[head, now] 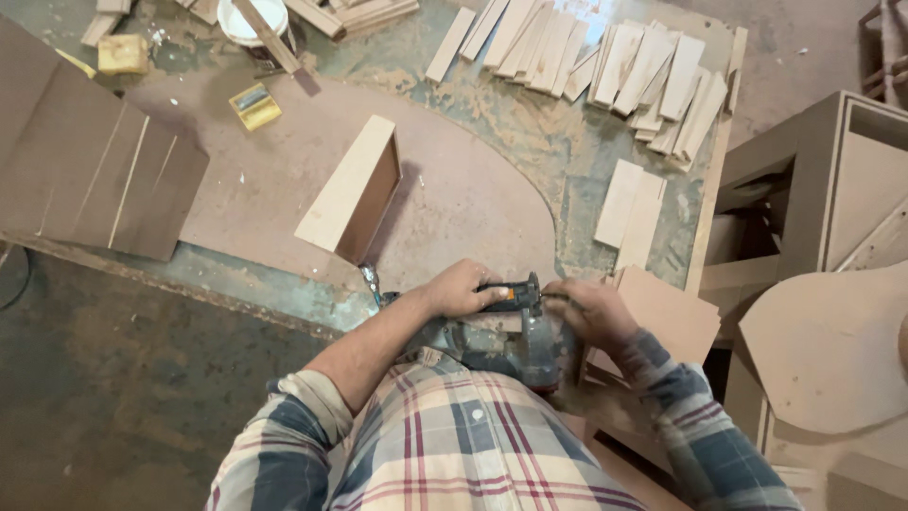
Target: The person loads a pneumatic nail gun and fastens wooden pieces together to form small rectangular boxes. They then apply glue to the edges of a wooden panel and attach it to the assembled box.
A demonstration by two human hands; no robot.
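Left hand (461, 289) wraps the nail gun (515, 331) handle, right hand (588, 312) seemingly pinching its front; best held steady, close.

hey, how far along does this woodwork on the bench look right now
Done: one open wooden box stands assembled on the workbench. In hand: the left hand and right hand both grip a dark power tool held close to the body. Left: a row of cut wooden slats and two more pieces lie loose, unjoined.
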